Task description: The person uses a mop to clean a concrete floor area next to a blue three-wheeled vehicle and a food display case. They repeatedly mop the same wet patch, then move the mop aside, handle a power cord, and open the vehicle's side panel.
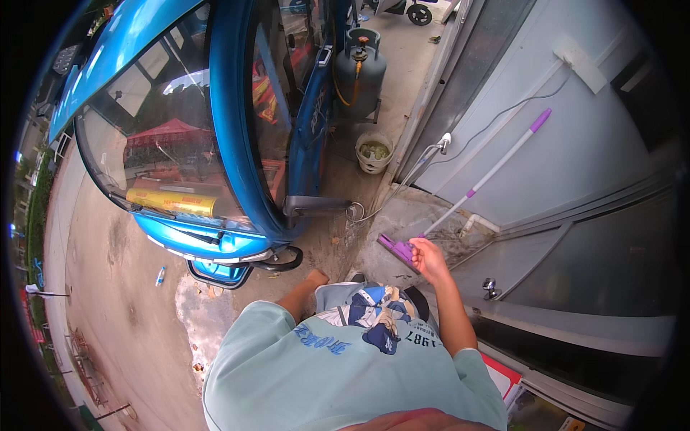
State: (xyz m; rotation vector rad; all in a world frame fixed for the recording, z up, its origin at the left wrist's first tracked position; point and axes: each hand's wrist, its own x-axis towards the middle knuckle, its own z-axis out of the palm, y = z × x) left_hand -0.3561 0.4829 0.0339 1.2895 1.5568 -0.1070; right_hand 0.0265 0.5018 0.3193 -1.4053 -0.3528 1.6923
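Left hand (pixel 317 277) fingers too small to resolve. Right hand (pixel 429 260) hides part of purple-headed mop (pixel 471 193); contact unclear. Bucket (pixel 374 166) contents unidentifiable. Blue cab vehicle (pixel 227 93) cropped by top edge.

The bare hands are two: one left hand (pixel 316 279) and one right hand (pixel 429 261). There is, as I count, one purple-headed mop (pixel 471 192), one blue vehicle (pixel 224 122), one grey gas cylinder (pixel 361 86), one white bucket (pixel 371 165), one small bottle (pixel 160 276), one yellow cylindrical object (pixel 171 202), one pale green T-shirt (pixel 345 377), and also one round metal knob (pixel 490 289).
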